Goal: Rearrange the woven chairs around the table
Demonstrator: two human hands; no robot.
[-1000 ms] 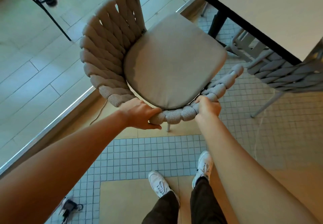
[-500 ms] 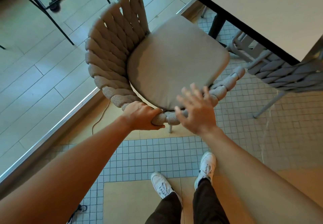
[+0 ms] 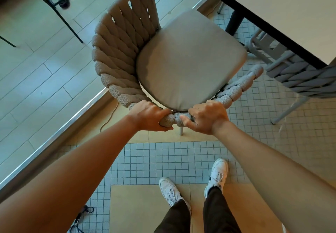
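A beige woven chair [image 3: 116,54] with a grey seat cushion [image 3: 189,59] stands right in front of me, its front corner under the edge of the white table [image 3: 291,10]. My left hand [image 3: 151,116] grips the thick woven top rail of the chair back nearest me. My right hand [image 3: 207,117] is closed on the same rail just to the right, with a small gap between the two hands. A second, grey woven chair [image 3: 305,79] is tucked under the table at the right.
A metal floor threshold [image 3: 54,134] runs diagonally at the left, with black stand legs [image 3: 60,16] beyond it. The table's black leg [image 3: 234,21] is behind the cushion. A cable [image 3: 107,121] lies on the floor. My white shoes [image 3: 216,174] stand on small tiles.
My right hand let go of the rail further right, lifted with fingers spread, and has now closed on the rail again close to my left hand. The chair has barely moved.
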